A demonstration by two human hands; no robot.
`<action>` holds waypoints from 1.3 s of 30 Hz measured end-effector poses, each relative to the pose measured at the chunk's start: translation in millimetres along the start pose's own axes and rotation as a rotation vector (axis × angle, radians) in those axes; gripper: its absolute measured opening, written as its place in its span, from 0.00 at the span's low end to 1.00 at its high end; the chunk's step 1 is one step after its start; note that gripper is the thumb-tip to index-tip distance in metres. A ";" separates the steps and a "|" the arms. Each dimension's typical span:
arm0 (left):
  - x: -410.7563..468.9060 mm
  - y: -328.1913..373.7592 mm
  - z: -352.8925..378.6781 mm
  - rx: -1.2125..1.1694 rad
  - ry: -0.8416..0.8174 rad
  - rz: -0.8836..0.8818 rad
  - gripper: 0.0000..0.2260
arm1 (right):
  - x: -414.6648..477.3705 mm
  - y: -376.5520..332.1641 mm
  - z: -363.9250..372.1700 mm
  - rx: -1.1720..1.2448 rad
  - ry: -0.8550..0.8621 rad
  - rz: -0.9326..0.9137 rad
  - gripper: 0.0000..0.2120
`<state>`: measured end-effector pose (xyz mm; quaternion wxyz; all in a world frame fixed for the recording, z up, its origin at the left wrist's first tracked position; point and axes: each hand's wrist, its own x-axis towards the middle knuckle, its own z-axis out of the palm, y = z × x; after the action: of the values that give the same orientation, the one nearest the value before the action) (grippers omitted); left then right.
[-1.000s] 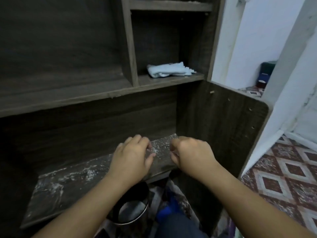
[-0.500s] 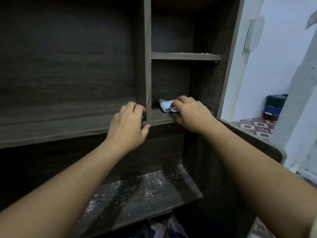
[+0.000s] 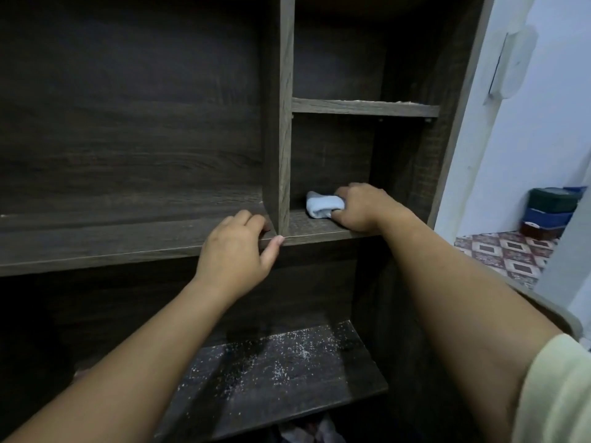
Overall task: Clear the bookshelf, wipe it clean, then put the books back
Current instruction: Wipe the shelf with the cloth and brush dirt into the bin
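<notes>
The dark wooden bookshelf (image 3: 134, 244) fills the view and holds no books. A pale blue cloth (image 3: 323, 204) lies bunched in the small right compartment, on the middle shelf board. My right hand (image 3: 364, 209) grips the cloth from the right, fingers curled over it. My left hand (image 3: 238, 251) holds the front edge of the middle shelf just left of the upright divider (image 3: 283, 123), fingers on top and thumb under the lip.
A lower shelf (image 3: 271, 372) speckled with white dust juts out below my arms. A narrow shelf (image 3: 364, 107) spans the right compartment above the cloth. To the right are a white wall, patterned floor tiles (image 3: 508, 254) and stacked dark boxes (image 3: 550, 212).
Both hands rose from the dusty lower shelf to the middle shelf. My right hand reached the cloth and closed on it; my left hand took hold of the shelf edge.
</notes>
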<state>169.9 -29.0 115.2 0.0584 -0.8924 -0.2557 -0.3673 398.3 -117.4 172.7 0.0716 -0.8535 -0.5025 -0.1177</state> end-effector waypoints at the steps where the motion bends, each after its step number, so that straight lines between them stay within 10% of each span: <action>1: 0.1 0.1 0.2 0.006 0.001 0.000 0.18 | -0.3 -1.8 -1.3 -0.022 0.025 -0.016 0.16; 11: -8.3 -2.9 -8.2 -0.065 -0.058 0.068 0.17 | -80.7 -39.8 6.0 -0.129 0.526 -0.011 0.24; 19: -92.2 -9.9 15.4 -0.154 0.110 0.104 0.16 | -150.8 -74.6 88.2 -0.036 0.388 -0.025 0.32; 39: -308.8 -40.0 165.9 -0.180 -0.545 -0.037 0.11 | -188.4 -109.6 308.7 0.247 -0.014 -0.010 0.35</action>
<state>68.6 -73.6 -219.8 -0.0982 -0.9550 -0.2445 -0.1363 254.2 -148.5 -175.3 0.1720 -0.8366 -0.5177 -0.0493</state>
